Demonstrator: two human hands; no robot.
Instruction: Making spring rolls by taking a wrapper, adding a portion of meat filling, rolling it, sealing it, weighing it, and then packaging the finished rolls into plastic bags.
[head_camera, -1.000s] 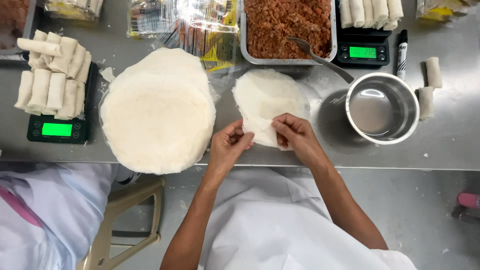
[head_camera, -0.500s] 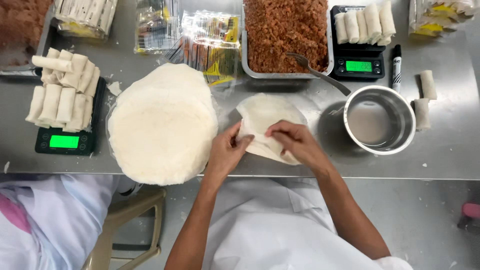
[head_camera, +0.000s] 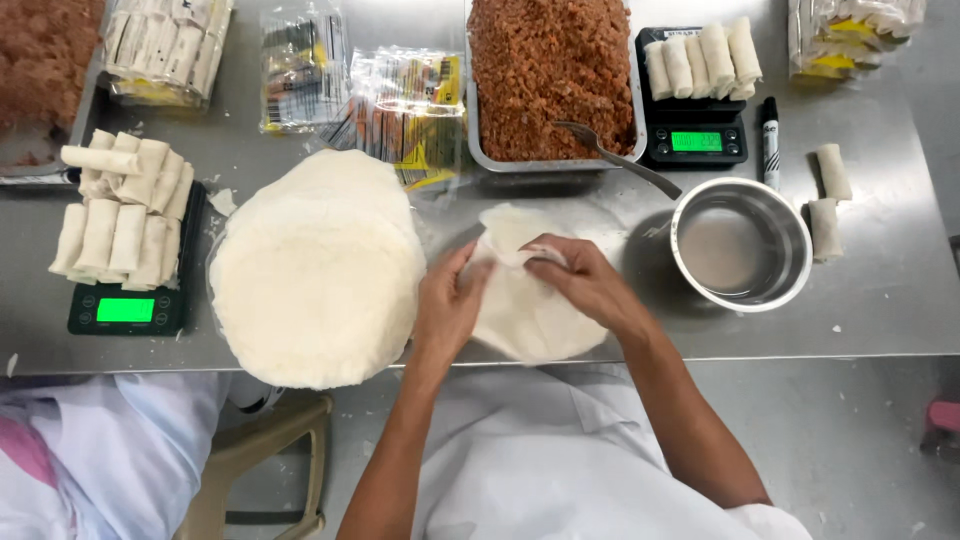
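nearest the camera, the person's white-clad lap and forearms lead up to the near edge of the steel table (head_camera: 880, 330), with a second person's white sleeve (head_camera: 110, 450) and a tan stool (head_camera: 270, 450) at the lower left. just past the table edge lies a single round wrapper (head_camera: 530, 320), pale and thin, partly overhanging the edge. the left hand (head_camera: 450, 305) rests on its left side with the fingers curled, pinching the wrapper's left flap; the right hand (head_camera: 585, 280) lies over the upper middle, its fingers bent and closed on a fold of the sheet that is being drawn across. whether any filling lies under the fold cannot be told. just left of the hands sits a tall stack of wrappers (head_camera: 315, 270), round and white, near the single sheet. to the right stands a metal bowl (head_camera: 745, 245) holding cloudy liquid, well apart from the right hand. farther left, a black scale (head_camera: 130, 310) with a green display carries a heap of finished rolls (head_camera: 120, 215). two loose rolls (head_camera: 828, 200) lie right of the bowl, beside a black marker (head_camera: 771, 140). beyond the hands, a metal tray (head_camera: 553, 80) holds brown minced filling with a fork (head_camera: 615, 155) resting at its near rim. right of it a second scale (head_camera: 695, 140) bears four rolls. at the far edge lie plastic packets (head_camera: 410, 110).
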